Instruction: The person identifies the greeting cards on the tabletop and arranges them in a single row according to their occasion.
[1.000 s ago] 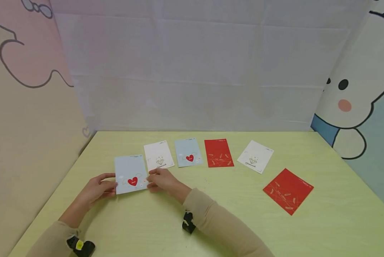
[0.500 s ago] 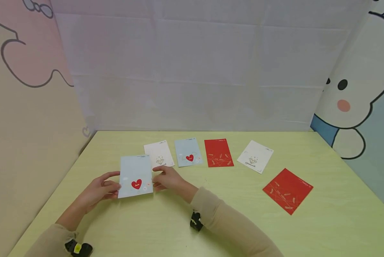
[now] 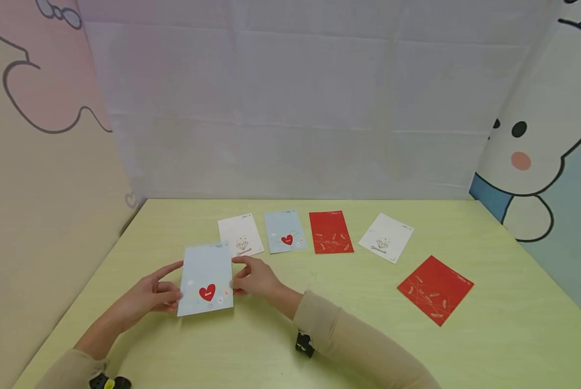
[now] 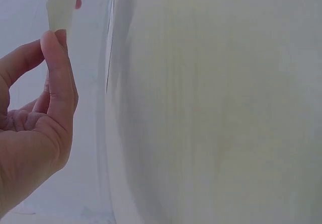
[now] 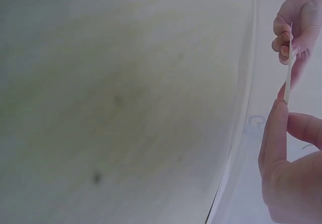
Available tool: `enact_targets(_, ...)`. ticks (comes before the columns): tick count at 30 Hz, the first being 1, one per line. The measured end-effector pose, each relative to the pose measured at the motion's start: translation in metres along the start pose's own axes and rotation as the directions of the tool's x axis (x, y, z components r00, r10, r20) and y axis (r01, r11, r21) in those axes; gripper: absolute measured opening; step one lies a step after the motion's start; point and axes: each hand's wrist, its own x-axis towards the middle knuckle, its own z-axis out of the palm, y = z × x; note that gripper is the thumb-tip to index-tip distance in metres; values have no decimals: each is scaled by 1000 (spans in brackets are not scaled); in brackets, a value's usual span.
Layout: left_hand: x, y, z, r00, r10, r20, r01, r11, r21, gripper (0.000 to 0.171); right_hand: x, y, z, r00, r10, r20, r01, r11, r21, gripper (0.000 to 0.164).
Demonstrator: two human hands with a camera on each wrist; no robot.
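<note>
Both hands hold a light blue greeting card [image 3: 206, 278] printed with a red heart, lifted over the table. The left hand [image 3: 146, 297] pinches its left edge between thumb and fingers. On the opposite side, the right hand [image 3: 258, 280] pinches the right edge. In the left wrist view the card [image 4: 61, 7] rises from the left fingertips, slanted and pale. The right wrist view catches the card [image 5: 289, 75] nearly edge-on, stretched between the two hands. Its top corner overlaps a white card [image 3: 241, 235] with a gold diamond print, which lies behind it.
Along the back of the yellow-green table [image 3: 339, 335] lie another light blue heart card [image 3: 284, 229] and a red card [image 3: 331, 232]. Farther right are a tilted white diamond card [image 3: 386, 237] and a turned red card [image 3: 436, 290]. A white cloth [image 3: 300, 108] hangs behind.
The held card has moved a little right and toward the person, and now overlaps the white card behind it. Both hands moved along with it. The other cards stay put.
</note>
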Motion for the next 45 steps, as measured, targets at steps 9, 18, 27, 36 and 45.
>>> enact_targets(9,-15,2,-8,996,43,75,-49,996,78,73,-10,-4,14,1000,14,17,-14,999,-29,48)
enact_targets(18,-28,1,-22,997,20,78,-29,992,120,71,-13,-7,35,1000,18,23,-17,998,-57,48)
enact_targets(27,-38,-7,-35,995,12,97,-25,992,125,68,-13,-14,50,999,51,12,-51,999,-8,44)
enact_targets(36,-39,-11,-43,993,-38,115,23,991,130,68,-6,-12,61,995,98,4,-98,995,17,39)
enact_targets(45,-40,-18,-48,992,-81,99,64,986,157,70,0,-12,67,986,166,16,-167,985,35,34)
